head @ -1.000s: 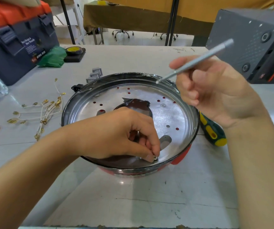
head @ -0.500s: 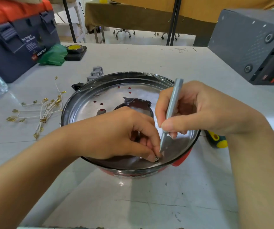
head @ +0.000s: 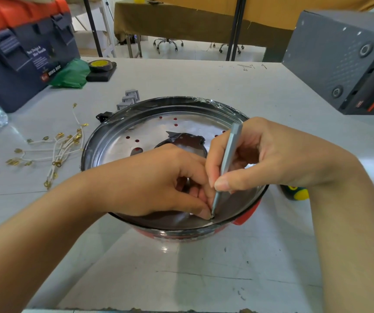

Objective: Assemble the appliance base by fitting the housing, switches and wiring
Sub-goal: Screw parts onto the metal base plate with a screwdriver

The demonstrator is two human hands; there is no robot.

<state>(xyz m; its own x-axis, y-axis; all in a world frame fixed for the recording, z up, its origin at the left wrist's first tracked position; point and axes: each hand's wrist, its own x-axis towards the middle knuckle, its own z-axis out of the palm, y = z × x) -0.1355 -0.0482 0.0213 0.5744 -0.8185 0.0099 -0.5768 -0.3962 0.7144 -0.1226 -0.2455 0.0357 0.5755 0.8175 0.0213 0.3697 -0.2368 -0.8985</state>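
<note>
Steel-lined housing (head: 113,141) sits mid-frame on the surface (head: 181,267). Inside, near its lower rim, the left hand (head: 159,181) pinches a small fastener (head: 210,217); the right hand (head: 278,159) grasps a grey driver (head: 228,154), tip meeting it.

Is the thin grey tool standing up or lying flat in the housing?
Standing, steeply tilted: the right hand grips the grey tool, tip down by the left hand's fingertips inside the housing.

Glossy mirror-bright metal housing (head: 122,141) with red plastic shell below, clear film crinkled on its rim at 1 o'clock, matt grey metal tool (head: 228,159), brass-tipped white wires (head: 55,152) at 9 o'clock, smooth scuffed grey table (head: 192,279), matt plastic toolbox (head: 16,53) at 10 o'clock.
</note>
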